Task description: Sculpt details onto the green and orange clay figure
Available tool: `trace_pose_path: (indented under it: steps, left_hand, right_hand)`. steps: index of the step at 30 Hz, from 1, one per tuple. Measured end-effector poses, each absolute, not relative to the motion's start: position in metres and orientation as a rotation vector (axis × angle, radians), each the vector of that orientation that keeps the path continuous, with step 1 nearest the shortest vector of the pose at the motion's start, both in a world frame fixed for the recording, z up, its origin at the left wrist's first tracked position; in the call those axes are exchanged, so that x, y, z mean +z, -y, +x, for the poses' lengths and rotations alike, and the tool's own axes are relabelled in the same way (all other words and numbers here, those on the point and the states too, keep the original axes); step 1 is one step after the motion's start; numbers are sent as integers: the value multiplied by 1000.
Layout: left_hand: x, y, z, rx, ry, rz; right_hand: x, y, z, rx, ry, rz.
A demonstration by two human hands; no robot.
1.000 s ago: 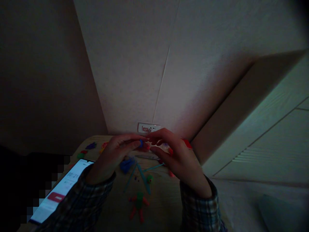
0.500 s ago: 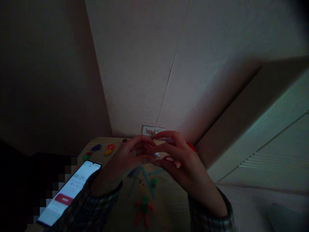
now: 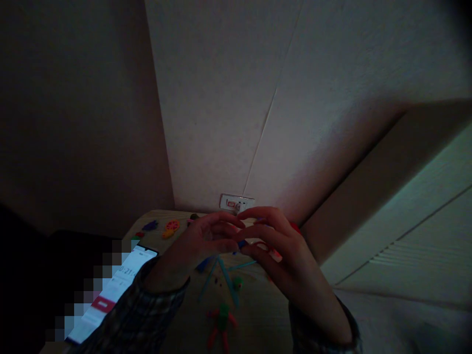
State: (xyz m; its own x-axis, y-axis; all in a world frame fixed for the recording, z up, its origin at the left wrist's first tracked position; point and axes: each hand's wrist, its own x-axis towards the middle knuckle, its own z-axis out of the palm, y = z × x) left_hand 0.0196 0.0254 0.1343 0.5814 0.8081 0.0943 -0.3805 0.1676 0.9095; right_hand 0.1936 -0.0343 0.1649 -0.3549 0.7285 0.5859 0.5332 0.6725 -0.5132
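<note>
One small, soft-looking blue lump (image 3: 241,244) sits at the fingertips, between the left hand (image 3: 206,238) and right hand (image 3: 285,246), both curled; which fingers grip it I cannot tell. Uneven pressure could squash it or drop it onto the wooden table (image 3: 258,307), where three slim teal sticks (image 3: 227,280), one green ball (image 3: 238,283) and one red-limbed green figure (image 3: 222,318) lie.

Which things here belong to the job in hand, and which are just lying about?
Likely in the job:
- small blue lump, at the fingertips of the left hand and right hand
- perhaps the larger blue lump on the wooden table, by colour

Apparently just lying about:
- thin light-blue sticks
- red-and-green figure
- round orange-and-red piece
- flat, lit-screen phone
</note>
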Motion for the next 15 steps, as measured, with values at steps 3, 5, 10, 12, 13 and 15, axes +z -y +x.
trace_pose_path:
  steps: [3, 5, 10, 12, 13, 15]
  left_hand:
    - [136, -24, 19, 943, -444, 1049]
    - [135, -22, 21, 967, -415, 998]
    - [134, -17, 30, 945, -341, 888]
    - [135, -15, 32, 937, -393, 865]
    - [136, -14, 33, 954, -418, 878]
    - [137, -14, 32, 966, -448, 928]
  right_hand:
    - [168, 36, 191, 279, 2089, -1010]
    - [169, 37, 189, 254, 2109, -1016]
    - [169, 37, 189, 158, 2061, -989]
    - [168, 37, 191, 109, 2028, -989]
    - [167, 37, 191, 89, 2012, -992]
    - [167, 37, 192, 69, 2004, -996]
